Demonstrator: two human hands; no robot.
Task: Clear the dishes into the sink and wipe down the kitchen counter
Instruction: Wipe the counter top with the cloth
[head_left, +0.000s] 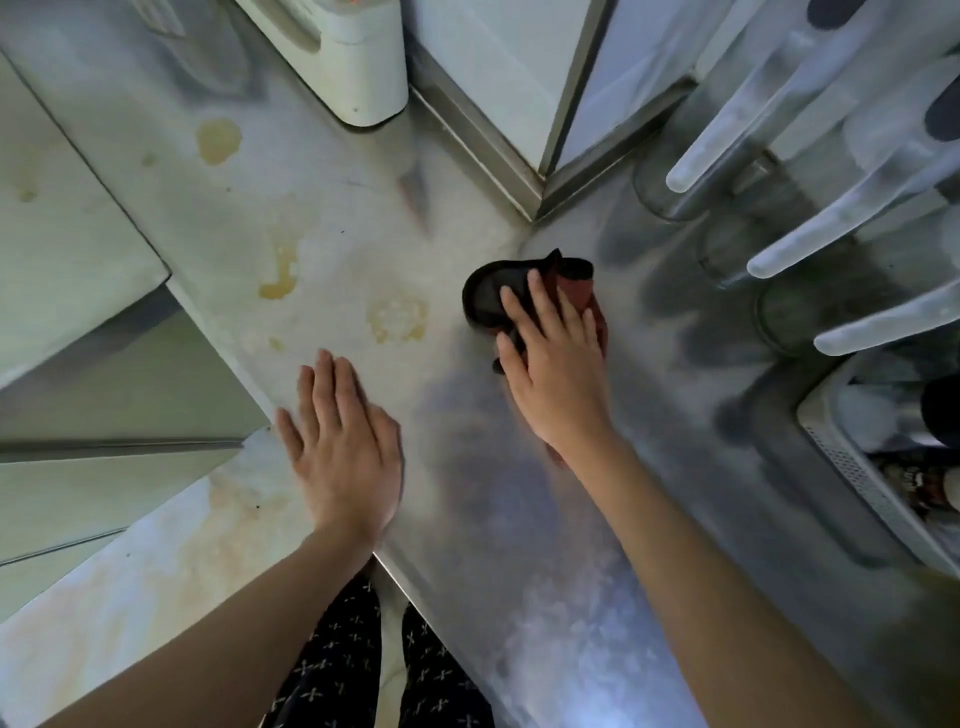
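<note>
A dark cloth with a reddish side (485, 296) lies crumpled on the steel counter (519, 519) near the back corner. My right hand (556, 364) presses flat on top of it, fingers spread over the fabric. My left hand (343, 441) rests palm down on the counter's front edge, fingers apart, holding nothing. Yellowish dried stains (280, 280) mark the counter to the left of the cloth, with a larger one (218, 139) farther back.
A white appliance (353, 62) stands at the back. Upturned clear glasses (670, 182) and pale utensil handles (810, 228) crowd the right side. A perforated metal basket (852, 478) with dishes sits at the right edge. A lower surface (67, 249) lies left.
</note>
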